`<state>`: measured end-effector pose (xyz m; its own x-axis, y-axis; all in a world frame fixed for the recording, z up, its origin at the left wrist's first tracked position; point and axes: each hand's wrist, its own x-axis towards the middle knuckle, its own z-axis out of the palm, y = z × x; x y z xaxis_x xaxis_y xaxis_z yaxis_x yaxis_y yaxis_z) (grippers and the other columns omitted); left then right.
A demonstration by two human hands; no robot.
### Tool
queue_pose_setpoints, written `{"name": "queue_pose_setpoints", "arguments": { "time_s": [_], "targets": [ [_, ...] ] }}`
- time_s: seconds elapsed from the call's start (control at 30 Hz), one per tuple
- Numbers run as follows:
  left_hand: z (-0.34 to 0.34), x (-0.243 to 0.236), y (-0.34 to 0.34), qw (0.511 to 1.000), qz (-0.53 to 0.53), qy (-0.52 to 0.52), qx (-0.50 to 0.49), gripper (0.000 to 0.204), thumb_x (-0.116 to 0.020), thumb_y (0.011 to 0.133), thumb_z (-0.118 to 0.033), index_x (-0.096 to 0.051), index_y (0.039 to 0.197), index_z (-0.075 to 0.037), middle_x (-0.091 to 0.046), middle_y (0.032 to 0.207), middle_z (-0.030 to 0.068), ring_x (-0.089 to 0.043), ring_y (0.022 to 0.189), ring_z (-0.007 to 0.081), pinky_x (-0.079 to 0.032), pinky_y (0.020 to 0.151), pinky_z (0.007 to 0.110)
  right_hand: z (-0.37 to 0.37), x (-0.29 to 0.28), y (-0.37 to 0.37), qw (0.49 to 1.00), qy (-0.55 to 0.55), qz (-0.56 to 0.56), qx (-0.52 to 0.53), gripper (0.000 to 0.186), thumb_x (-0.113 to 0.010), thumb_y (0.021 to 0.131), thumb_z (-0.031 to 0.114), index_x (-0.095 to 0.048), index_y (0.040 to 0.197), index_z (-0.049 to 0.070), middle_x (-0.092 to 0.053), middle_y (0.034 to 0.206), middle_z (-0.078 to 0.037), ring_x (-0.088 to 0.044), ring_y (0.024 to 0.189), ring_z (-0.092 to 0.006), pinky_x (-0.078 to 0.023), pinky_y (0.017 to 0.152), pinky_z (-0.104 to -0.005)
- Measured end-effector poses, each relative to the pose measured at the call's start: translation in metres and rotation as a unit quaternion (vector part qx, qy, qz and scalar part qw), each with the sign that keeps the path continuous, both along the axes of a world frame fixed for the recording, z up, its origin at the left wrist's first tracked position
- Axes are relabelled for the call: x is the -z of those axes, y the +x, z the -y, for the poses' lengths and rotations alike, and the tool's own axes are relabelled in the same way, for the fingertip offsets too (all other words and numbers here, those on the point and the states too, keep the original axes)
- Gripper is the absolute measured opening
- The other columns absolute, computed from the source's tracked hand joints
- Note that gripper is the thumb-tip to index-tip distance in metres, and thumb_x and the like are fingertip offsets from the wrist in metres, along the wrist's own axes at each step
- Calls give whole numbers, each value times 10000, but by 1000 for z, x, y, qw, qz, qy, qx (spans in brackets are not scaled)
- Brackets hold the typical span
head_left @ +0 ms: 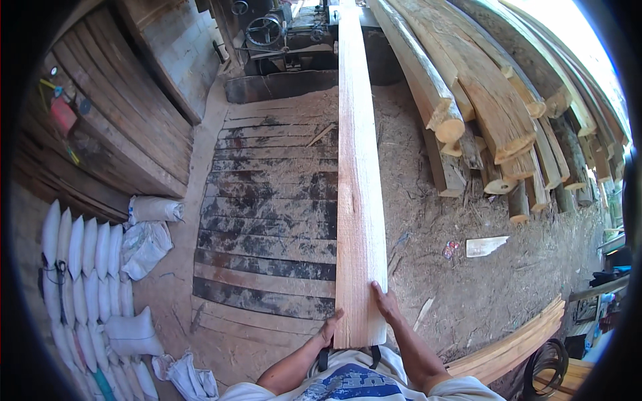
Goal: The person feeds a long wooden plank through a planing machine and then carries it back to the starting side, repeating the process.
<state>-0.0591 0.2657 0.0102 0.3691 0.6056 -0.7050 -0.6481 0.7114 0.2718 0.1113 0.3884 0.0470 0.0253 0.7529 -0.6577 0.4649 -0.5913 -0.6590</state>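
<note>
Long board (361, 200) gripped at its near end, its far end up at the machine (294, 52)

The left hand (331, 326) is closed on the board's left edge by the near corner; the right hand (386, 302) clamps the right edge slightly farther along, its thumb on the upper face. The hands are apart, with the board's width between them, and fingers underneath are hidden. The board runs from the person's waist, above the floor (428, 267), to the machine with the hand wheel (263, 31). Whether its far end rests on the machine's table or only passes over it cannot be told.

As far as can be judged, the work on this piece is in the middle: the board is already squared, with long, straight edges and a pale, sawn-looking upper face, and it lies lined up with the machine. It is not yet released or set down. Whether any cut or pass is finished is not visible.

Plenty of wood seems left. Rough logs and beams (491, 100) are piled at the floor's far right, bark showing on some. Cut planks (515, 337) lie at its near right corner, perhaps finished pieces. Filled sacks (90, 247) stand stacked along the left edge, and a pale offcut (486, 246) lies loose on the right side.
</note>
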Motion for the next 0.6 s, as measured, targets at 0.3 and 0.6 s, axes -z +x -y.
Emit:
{"name": "queue_pose_setpoints", "arguments": {
  "time_s": [0.3, 0.6],
  "targets": [
    [260, 37, 65, 997, -61, 11, -48, 787, -552, 848, -563, -342, 1407, -51, -502, 1326, 162, -541, 1169, 308, -446, 974, 466, 186, 31, 55, 961, 37, -271, 34, 678, -440, 953, 462, -294, 1430, 3, -383, 1419, -133, -353, 1306, -251, -270, 1082, -387],
    [421, -9, 107, 996, 51, 6, -79, 761, -528, 857, -580, -378, 1380, -47, -546, 1256, 157, -567, 1125, 282, -476, 937, 439, 338, 29, 96, 971, 4, -232, 59, 678, -408, 958, 497, -268, 1464, 68, -327, 1469, -146, -309, 1345, -263, -254, 1088, -362]
  ]
}}
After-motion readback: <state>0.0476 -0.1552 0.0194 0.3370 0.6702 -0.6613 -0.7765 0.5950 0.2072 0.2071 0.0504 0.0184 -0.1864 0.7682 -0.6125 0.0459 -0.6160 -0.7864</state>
